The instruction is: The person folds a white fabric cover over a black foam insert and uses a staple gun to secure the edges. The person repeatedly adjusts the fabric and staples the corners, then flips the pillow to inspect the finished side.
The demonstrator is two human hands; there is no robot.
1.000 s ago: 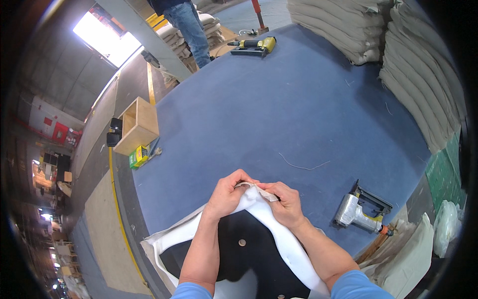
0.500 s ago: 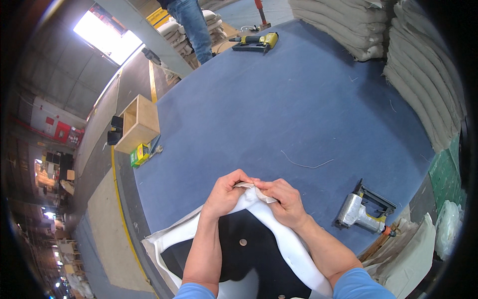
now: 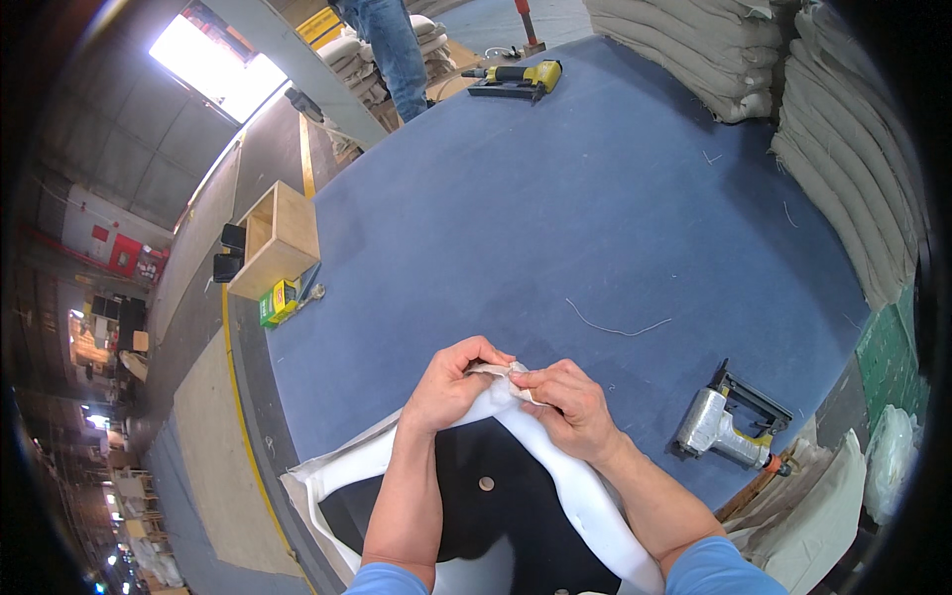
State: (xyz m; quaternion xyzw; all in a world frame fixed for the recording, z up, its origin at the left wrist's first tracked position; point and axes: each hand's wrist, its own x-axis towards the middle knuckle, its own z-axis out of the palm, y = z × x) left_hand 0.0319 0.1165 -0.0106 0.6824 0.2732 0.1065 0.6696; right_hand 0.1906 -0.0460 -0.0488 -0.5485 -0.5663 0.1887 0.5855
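A cushioned panel with a black backing lies in front of me, its border wrapped in white padding. Light beige fabric runs around its outer edge. At the panel's far corner, my left hand is closed with thumb and fingers pinching the fabric. Close beside it, my right hand grips the same fabric just right of the corner. The fingertips of both hands nearly meet there. A silver staple gun rests on the table to the right of my right forearm.
The blue-covered table carries a yellow-and-black staple gun at its far edge. A wooden box and a green-yellow carton sit at the left edge. Stacked beige covers stand far right. A person in jeans stands beyond.
My right fingers have shifted their grip slightly on the fabric at the corner, bunching it more. My left hand stays nearly in place. The view has shifted a little.
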